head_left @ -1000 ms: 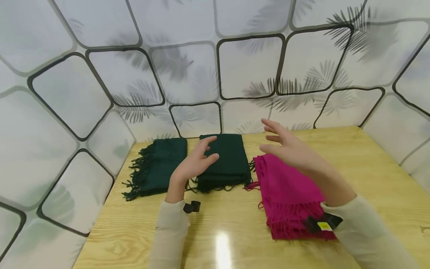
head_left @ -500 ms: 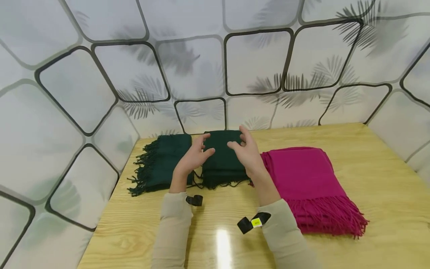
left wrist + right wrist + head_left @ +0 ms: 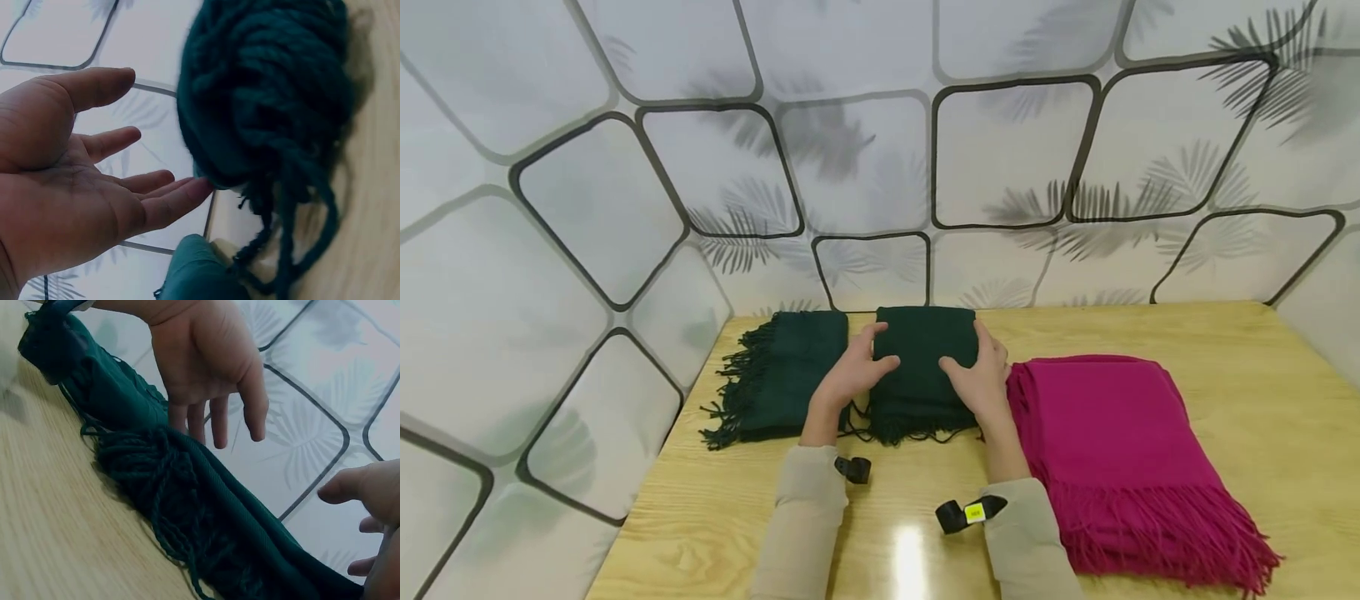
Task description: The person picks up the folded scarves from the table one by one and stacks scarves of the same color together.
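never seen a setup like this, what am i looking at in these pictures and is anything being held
There is no robot here: these are a person's bare hands. The wide view comes from a camera worn on the head, looking forward and down. The two close views come from cameras on the left and right wrists.

On the wooden table lie three folded, fringed cloths: a left green cloth, a middle green cloth and a pink cloth on the right.

The left hand and right hand are open at either side of the middle one. Nothing looks held; whether fingertips touch it is hard to tell.
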A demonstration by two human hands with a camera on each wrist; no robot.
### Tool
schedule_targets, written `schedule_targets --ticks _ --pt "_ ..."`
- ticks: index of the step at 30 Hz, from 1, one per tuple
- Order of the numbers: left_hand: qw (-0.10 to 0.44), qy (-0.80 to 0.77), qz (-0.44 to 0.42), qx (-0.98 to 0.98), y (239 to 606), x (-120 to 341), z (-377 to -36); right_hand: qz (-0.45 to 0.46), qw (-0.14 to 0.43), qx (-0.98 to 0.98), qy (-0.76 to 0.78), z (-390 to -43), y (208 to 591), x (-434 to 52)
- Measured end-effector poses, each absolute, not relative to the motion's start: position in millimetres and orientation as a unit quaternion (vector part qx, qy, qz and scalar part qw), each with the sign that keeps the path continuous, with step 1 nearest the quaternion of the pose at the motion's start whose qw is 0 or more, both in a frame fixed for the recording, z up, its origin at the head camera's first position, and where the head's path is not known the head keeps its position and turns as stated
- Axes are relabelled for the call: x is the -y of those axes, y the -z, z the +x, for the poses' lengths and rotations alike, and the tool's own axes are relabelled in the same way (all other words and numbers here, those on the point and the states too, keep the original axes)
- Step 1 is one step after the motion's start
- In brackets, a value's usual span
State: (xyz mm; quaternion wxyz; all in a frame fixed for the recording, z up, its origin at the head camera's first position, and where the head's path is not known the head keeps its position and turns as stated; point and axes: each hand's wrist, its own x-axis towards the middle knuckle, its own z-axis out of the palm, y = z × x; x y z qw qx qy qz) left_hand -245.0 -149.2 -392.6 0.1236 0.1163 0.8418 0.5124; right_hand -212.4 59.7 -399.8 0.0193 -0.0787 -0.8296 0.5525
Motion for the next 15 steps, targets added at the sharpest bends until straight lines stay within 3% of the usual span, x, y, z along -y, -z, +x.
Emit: schedule_targets --ticks 15 --pt "0.125 -0.476 0.132 -0.861 408.0 141.3 -256.4 -0.058 -0.035 0.861 -0.504 -226.7 422.3 -67.2"
